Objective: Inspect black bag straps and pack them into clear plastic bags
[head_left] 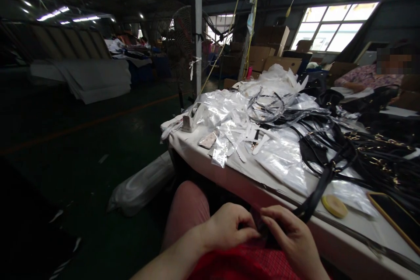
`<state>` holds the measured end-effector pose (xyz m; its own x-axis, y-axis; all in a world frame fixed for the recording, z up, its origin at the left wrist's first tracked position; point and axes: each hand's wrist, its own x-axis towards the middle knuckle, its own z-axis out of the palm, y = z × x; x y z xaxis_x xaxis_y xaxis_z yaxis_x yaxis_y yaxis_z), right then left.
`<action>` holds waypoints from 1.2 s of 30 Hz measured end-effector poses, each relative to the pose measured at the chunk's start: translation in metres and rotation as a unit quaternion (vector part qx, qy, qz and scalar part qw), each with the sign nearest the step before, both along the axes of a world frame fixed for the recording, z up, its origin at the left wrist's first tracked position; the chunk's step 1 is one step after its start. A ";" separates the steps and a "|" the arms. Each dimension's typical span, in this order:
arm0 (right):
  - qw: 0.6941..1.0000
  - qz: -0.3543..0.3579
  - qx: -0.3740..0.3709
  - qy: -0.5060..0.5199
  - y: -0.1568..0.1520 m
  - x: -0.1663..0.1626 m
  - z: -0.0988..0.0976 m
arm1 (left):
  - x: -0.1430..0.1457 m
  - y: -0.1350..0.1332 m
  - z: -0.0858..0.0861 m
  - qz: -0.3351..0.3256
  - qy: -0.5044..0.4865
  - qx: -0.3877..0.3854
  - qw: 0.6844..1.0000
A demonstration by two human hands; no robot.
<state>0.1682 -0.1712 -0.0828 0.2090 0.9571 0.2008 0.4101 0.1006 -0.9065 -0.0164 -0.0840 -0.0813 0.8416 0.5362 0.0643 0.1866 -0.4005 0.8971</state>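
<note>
Over my lap, my left hand [231,226] is closed, with thumb and fingers pinched on a dark strap-like piece [259,220]. My right hand [292,234] grips the same piece from the other side, its thumb and forefinger together. Dim light and my fingers hide most of the piece. A black strap [316,194] hangs over the table edge and runs behind my right hand; whether it joins the piece I cannot tell. Beside it on the table lie a yellow tape roll [334,206] and a phone with a yellow-edged case [398,218].
Black straps with gold hardware [383,157] heap on the table's right. Clear plastic bags [282,162], a tape dispenser [188,123] and white strips cover the rest. A wrapped roll [142,183] lies on the floor at left. A person [367,76] sits across the table.
</note>
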 end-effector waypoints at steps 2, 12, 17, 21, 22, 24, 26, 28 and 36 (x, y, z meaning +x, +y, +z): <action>1.000 0.021 -0.016 0.009 0.000 0.000 0.000 | 0.000 0.001 -0.001 -0.004 -0.001 0.000 1.000; 0.998 0.027 -0.021 0.052 -0.001 0.001 0.003 | 0.000 0.001 0.001 0.008 0.018 -0.007 1.000; 0.999 0.019 -0.034 -0.013 -0.001 0.001 0.006 | 0.000 0.004 -0.005 0.019 0.010 -0.003 1.000; 1.000 0.003 -0.031 0.001 -0.001 -0.007 0.002 | 0.001 0.003 -0.007 0.014 0.023 0.001 1.000; 1.000 -0.009 -0.027 0.003 -0.001 -0.008 0.000 | 0.002 0.002 -0.006 0.012 0.024 0.001 1.000; 0.999 -0.033 -0.018 0.006 0.000 -0.008 -0.002 | 0.003 0.001 -0.005 0.008 0.020 0.002 1.000; 0.999 -0.045 -0.026 0.012 0.000 -0.006 -0.003 | 0.005 -0.001 -0.005 0.003 0.010 0.003 1.000; 0.998 -0.032 -0.046 0.016 0.001 -0.002 -0.003 | 0.006 -0.001 -0.006 0.005 0.004 0.000 1.000; 0.998 0.006 -0.056 0.024 0.001 0.000 -0.007 | 0.005 0.004 -0.011 0.024 0.020 -0.016 0.999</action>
<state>0.1679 -0.1702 -0.0893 0.2047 0.9753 0.0825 0.3662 0.0018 -0.9305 -0.0114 -0.0796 -0.0924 0.8165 0.5773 0.0134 0.2414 -0.3623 0.9003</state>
